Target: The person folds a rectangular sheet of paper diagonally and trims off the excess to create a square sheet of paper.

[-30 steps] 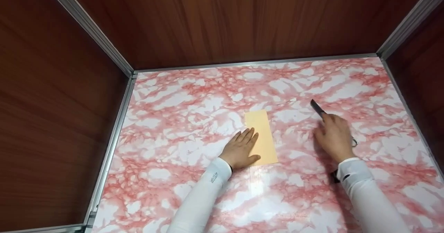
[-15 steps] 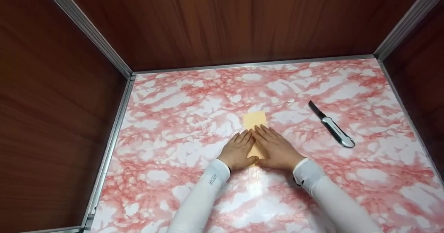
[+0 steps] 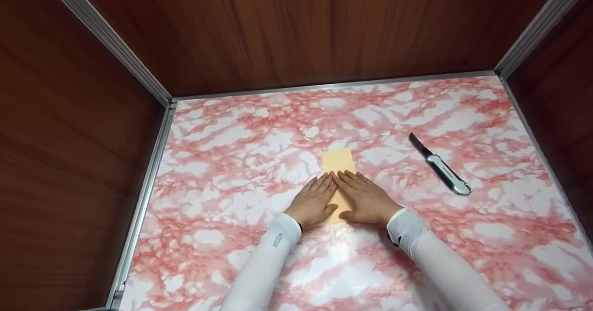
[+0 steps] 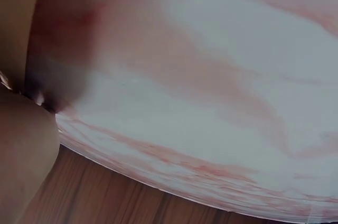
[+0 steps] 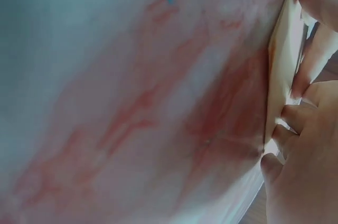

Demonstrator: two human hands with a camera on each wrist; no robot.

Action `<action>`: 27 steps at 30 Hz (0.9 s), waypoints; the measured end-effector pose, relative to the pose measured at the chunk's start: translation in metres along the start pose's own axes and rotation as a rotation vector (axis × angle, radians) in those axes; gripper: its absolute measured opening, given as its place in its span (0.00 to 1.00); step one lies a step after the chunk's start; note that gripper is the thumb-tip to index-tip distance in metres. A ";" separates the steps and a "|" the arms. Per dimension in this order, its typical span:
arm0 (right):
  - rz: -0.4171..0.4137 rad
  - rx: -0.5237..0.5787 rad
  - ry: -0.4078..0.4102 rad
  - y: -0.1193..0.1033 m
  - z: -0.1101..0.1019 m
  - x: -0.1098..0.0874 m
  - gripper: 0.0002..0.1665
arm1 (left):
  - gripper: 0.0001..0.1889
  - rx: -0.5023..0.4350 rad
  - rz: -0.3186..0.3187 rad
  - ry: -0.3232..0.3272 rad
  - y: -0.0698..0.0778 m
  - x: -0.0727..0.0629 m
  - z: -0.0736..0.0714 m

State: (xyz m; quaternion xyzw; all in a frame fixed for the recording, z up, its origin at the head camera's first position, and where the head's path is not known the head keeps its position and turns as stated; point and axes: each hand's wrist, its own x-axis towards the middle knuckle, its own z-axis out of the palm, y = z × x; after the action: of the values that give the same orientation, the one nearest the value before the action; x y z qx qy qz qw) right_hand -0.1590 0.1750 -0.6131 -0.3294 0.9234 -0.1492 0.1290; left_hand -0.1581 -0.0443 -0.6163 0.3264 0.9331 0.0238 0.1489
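A narrow rectangle of yellow paper (image 3: pixel 338 159) lies on the table, longer from front to back than across. My left hand (image 3: pixel 311 203) rests on its left side with straight fingers. On the right side my right hand (image 3: pixel 370 202) lies flat too, and the two hands' fingertips come together over the middle. The hands hide much of the paper; its far end and a strip between the thumbs show. In the right wrist view the paper's edge (image 5: pixel 274 71) runs beside the fingers. To the right lies a knife (image 3: pixel 447 174) with its dark blade out, pointing away from me.
The table (image 3: pixel 231 255) has a red and white marbled top. Dark wood-look panels (image 3: pixel 296 33) stand along its back and both sides, with metal rails (image 3: pixel 143 195) at their edges.
My right hand has let go of the knife and moved left onto the paper, beside my left hand. The knife stays lying on the table. My left hand keeps its place on the paper.
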 end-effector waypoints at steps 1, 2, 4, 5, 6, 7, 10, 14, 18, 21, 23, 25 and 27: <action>0.001 -0.005 -0.002 0.000 0.000 0.000 0.63 | 0.38 -0.013 0.004 0.007 -0.001 -0.001 0.001; -0.001 -0.008 -0.003 0.000 0.001 0.000 0.63 | 0.39 -0.026 0.007 0.013 -0.001 -0.002 0.001; -0.005 -0.016 -0.004 0.000 0.001 0.000 0.63 | 0.41 -0.058 0.004 0.019 -0.003 -0.005 0.002; -0.008 -0.021 -0.005 0.000 0.002 0.000 0.62 | 0.41 -0.070 -0.002 0.021 -0.004 -0.006 0.002; -0.008 -0.023 -0.004 0.000 0.002 0.000 0.62 | 0.41 -0.081 -0.011 0.023 -0.005 -0.007 0.003; -0.009 -0.025 -0.002 0.000 0.002 0.000 0.61 | 0.41 -0.088 -0.022 0.025 -0.006 -0.008 0.002; -0.018 -0.027 0.014 0.002 0.000 0.000 0.60 | 0.39 -0.089 -0.063 0.040 -0.009 -0.012 0.002; -0.015 -0.035 0.026 0.003 0.000 -0.001 0.59 | 0.35 -0.071 -0.086 0.041 -0.014 -0.017 0.002; -0.012 -0.025 0.030 0.004 0.001 -0.002 0.59 | 0.34 -0.097 -0.084 0.024 -0.016 -0.019 0.004; -0.014 -0.010 0.036 0.005 0.001 -0.003 0.59 | 0.34 -0.111 -0.086 0.019 -0.017 -0.019 0.006; -0.015 -0.014 0.041 0.006 0.001 -0.005 0.59 | 0.33 -0.104 -0.085 0.024 -0.018 -0.019 0.006; -0.012 -0.021 0.045 0.009 0.001 -0.007 0.59 | 0.33 -0.097 -0.082 0.026 -0.019 -0.019 0.006; -0.005 -0.030 0.048 0.013 0.000 -0.010 0.59 | 0.33 -0.091 -0.078 0.027 -0.019 -0.019 0.006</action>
State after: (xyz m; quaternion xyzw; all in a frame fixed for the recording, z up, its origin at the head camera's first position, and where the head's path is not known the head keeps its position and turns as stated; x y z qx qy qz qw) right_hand -0.1591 0.1911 -0.6161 -0.3299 0.9275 -0.1435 0.1015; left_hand -0.1535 -0.0717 -0.6196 0.2823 0.9451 0.0648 0.1516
